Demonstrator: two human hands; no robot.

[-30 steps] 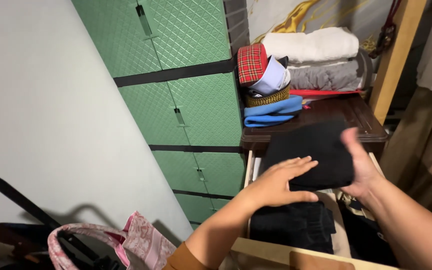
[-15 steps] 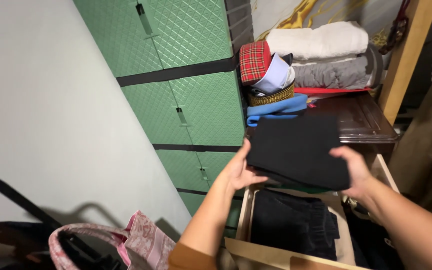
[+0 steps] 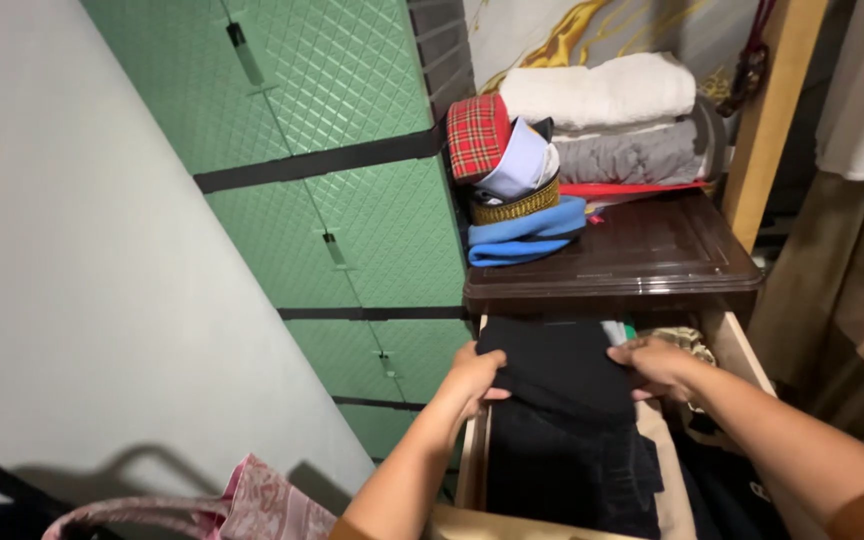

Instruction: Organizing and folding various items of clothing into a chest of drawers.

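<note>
Folded black fabric garment (image 3: 562, 365) sits low in the open pale wooden drawer (image 3: 474, 440), gripped at both side edges.

Left hand (image 3: 472, 380) has fingers curled around the garment's left edge, thumb side on top; right hand (image 3: 657, 365) is clenched on the right edge the same way. Garment lies at the back of the drawer, on top of another dark folded piece of clothing (image 3: 567, 470), right under the lip of the dark brown plastic cabinet top (image 3: 652, 255). To do it well, my read: keep the fold flat and square, level both edges, keep knuckles clear of that lip, avoid snagging the crumpled light cloth (image 3: 677, 340) at the right. Green quilted-pattern cabinet (image 3: 352, 210) stands just beside on the left; stacked blue, white and grey folded textiles (image 3: 602, 130) above, untouched.
</note>
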